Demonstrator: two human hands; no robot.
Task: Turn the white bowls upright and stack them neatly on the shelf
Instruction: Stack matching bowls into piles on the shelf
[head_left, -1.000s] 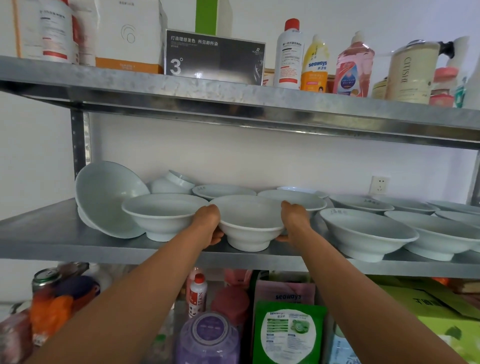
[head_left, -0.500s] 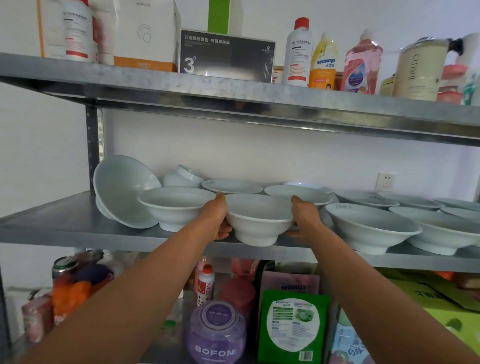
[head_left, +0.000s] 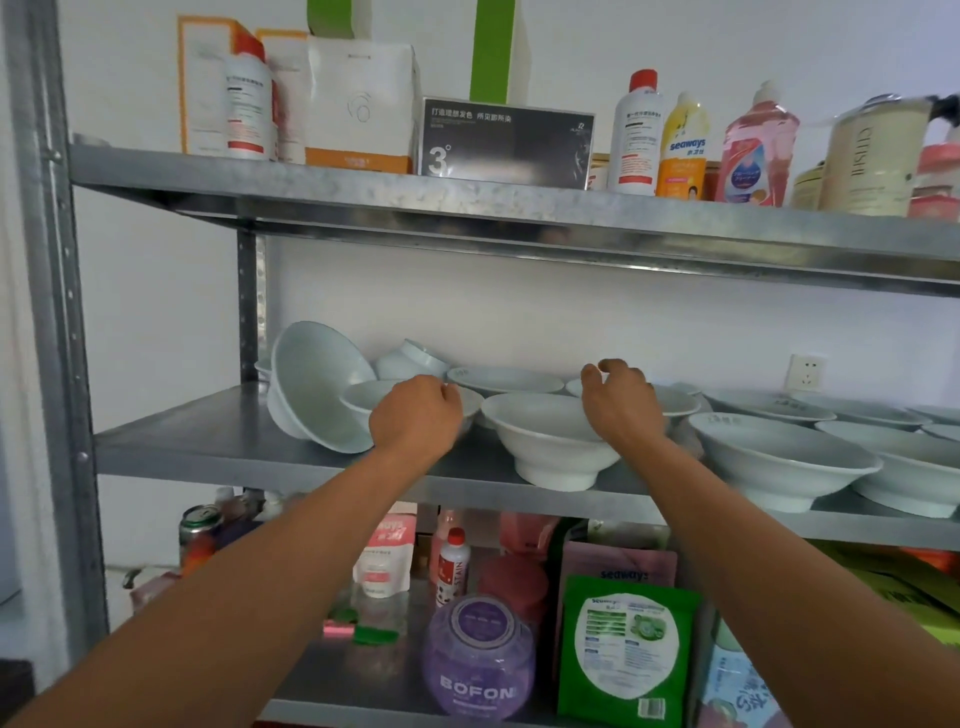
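A white bowl (head_left: 545, 447) stands upright at the front of the middle metal shelf (head_left: 208, 441), with no hand on it. My left hand (head_left: 415, 415) is to its left, fingers curled over another upright bowl (head_left: 361, 397); whether it grips the rim is hidden. My right hand (head_left: 618, 402) hovers over the centre bowl's right rim, fingers apart and holding nothing. At the far left a big bowl (head_left: 317, 384) leans on its side. Behind it a small bowl (head_left: 410, 358) lies tipped. Several more upright bowls (head_left: 779, 457) fill the right part.
The upper shelf (head_left: 467, 202) hangs low over the bowls and carries boxes and bottles. A steel post (head_left: 47, 312) stands at the left. Below are a purple jar (head_left: 478, 654), a green pouch (head_left: 623, 649) and bottles. A wall socket (head_left: 805, 371) is behind.
Both hands have let go of the centre bowl, which now rests on the shelf. They rose and moved back; the left went over the neighbouring bowl. The camera shifted left and up.
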